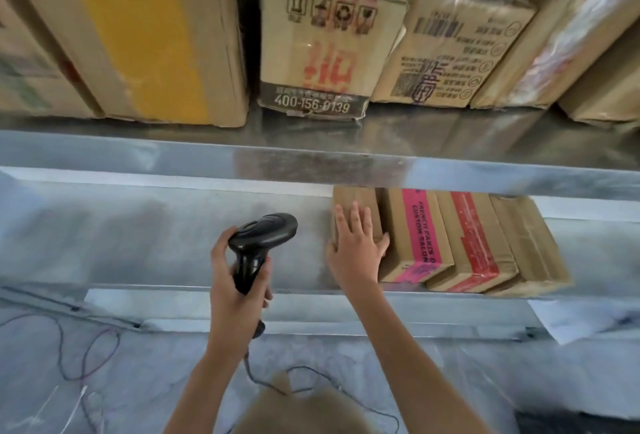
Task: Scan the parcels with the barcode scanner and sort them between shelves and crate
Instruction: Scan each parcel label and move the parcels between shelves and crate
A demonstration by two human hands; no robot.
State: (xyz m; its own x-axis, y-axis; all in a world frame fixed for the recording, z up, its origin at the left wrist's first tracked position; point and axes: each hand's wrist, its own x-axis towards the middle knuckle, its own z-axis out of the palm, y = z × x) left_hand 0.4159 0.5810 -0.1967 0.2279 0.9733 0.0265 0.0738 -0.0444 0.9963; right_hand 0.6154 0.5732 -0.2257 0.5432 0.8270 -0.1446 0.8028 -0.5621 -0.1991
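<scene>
Ur right hand [356,246] flat, open on plain parcel [349,201] center-right, lower shelf [173,236]; left hand [239,281] gripping scanner [263,239]. Shelves part-filled, crate unseen.

the right hand [356,246] hides most of the leftmost lower parcel [353,201] (its top tucked behind the shelf edge [311,159]).

Thin loose wires [74,350] on the pale floor [485,381], white paper sheet [581,319] nearby.

Left hand [239,281] gripping scanner [261,243], right hand [356,246] flat on parcel [356,205]
</scene>
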